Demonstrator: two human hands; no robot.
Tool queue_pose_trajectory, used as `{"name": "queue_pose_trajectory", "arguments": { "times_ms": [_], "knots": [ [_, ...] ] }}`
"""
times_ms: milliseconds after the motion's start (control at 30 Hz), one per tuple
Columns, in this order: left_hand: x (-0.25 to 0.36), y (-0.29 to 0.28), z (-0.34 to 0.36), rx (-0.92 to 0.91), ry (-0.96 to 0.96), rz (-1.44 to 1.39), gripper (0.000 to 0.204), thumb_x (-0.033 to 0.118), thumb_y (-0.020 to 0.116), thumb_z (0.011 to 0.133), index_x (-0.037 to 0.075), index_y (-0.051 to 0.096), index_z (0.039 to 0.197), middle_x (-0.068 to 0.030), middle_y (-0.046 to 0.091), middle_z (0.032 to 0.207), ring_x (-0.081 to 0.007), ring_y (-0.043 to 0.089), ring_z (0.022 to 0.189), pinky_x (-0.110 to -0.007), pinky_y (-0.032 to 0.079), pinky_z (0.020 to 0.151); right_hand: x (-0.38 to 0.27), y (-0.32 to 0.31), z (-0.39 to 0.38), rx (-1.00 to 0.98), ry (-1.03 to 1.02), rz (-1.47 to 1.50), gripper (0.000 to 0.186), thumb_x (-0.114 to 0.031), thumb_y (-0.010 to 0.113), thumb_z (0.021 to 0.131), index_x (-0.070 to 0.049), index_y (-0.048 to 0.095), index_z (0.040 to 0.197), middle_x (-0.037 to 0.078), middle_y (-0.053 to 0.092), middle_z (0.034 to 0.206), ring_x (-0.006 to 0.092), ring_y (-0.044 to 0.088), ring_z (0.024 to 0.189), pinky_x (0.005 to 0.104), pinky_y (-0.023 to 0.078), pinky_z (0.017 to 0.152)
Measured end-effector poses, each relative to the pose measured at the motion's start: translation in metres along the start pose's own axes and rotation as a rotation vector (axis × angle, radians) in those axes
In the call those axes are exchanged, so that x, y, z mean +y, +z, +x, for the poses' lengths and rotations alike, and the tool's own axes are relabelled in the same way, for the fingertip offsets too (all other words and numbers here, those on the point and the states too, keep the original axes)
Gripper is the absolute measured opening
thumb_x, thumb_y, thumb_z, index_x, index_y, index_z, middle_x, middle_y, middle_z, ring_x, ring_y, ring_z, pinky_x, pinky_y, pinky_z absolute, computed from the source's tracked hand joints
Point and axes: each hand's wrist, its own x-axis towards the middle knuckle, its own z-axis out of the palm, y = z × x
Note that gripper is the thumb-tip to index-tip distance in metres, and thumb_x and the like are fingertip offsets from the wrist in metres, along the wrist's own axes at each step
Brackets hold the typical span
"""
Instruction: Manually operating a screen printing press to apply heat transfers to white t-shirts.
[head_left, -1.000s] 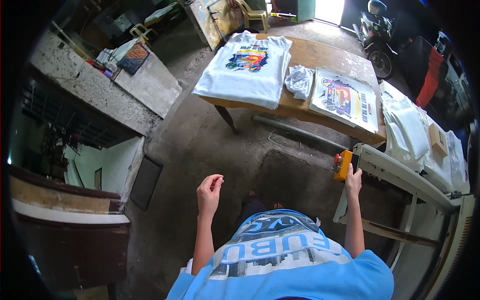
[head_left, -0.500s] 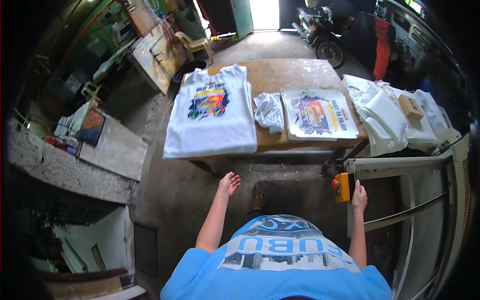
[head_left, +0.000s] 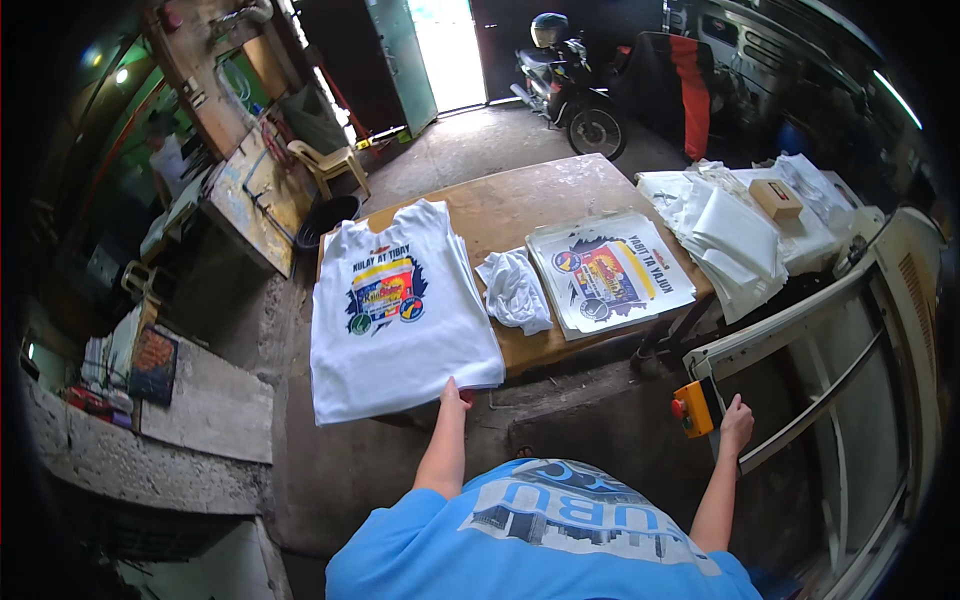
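My left hand [head_left: 452, 398] touches the front hem of a stack of white sleeveless shirts [head_left: 392, 350] with a colourful printed design, its fingers partly hidden there. My right hand [head_left: 737, 427] is closed on a pale metal machine frame [head_left: 770, 312], just right of a yellow control box [head_left: 697, 410] with a red button. The shirts lie on a wooden table [head_left: 485, 215], beside a crumpled white cloth [head_left: 512, 292] and a stack of printed sheets [head_left: 610, 275].
A side table piled with white material [head_left: 725, 235] and a small box [head_left: 775, 198] stands right. Behind are a motorcycle [head_left: 560, 95], an open doorway and a plastic chair [head_left: 325, 165]. A person [head_left: 165, 160] is at the back left, beside boards; concrete ledges [head_left: 205, 420] border the left.
My left hand has moved forward to the shirts' hem. The table is nearer, and the view has tilted up. My right hand stays beside the yellow box.
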Motion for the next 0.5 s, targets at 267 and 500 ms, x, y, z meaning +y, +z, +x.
{"name": "queue_pose_trajectory", "arguments": {
  "times_ms": [267, 500],
  "knots": [
    [-0.014, 0.02, -0.037, -0.151, 0.072, 0.1, 0.03, 0.037, 0.054, 0.083, 0.012, 0.054, 0.101, -0.0077, 0.06, 0.094, -0.0235, 0.059, 0.081, -0.037, 0.047, 0.064, 0.001, -0.003, -0.002, 0.125, -0.006, -0.1, 0.044, -0.035, 0.038, 0.087, -0.001, 0.064, 0.079, 0.02, 0.062, 0.081, 0.0366, 0.06, 0.076, 0.0448, 0.048, 0.066],
    [-0.005, 0.007, -0.046, -0.074, -0.182, 0.374, 0.047, 0.051, 0.055, 0.077, 0.011, 0.052, 0.102, -0.0065, 0.057, 0.098, -0.0238, 0.055, 0.086, -0.043, 0.041, 0.08, -0.008, 0.001, -0.003, 0.123, 0.002, -0.107, 0.042, -0.034, 0.038, 0.086, -0.002, 0.064, 0.079, 0.02, 0.063, 0.082, 0.0359, 0.06, 0.076, 0.0442, 0.049, 0.066]
  ]
}}
